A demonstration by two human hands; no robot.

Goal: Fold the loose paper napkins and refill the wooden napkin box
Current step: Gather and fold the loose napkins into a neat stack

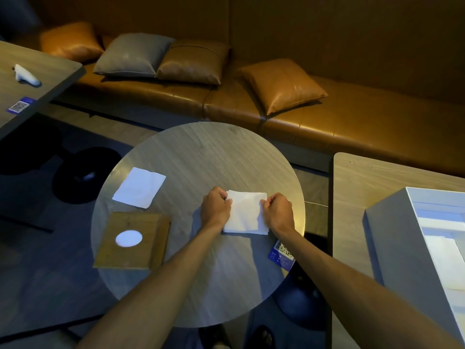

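I have both hands on one paper napkin (245, 214) lying near the right edge of the round table (201, 147). My left hand (216, 207) pinches its left edge, my right hand (276, 211) its right edge, both closed on the paper. The wooden napkin box (130, 240) sits at the table's left edge, lid on, with another napkin (139, 187) just beyond it. Recommendation: align corners before creasing, press flat against the table, keep tension light; thin paper likely tears.
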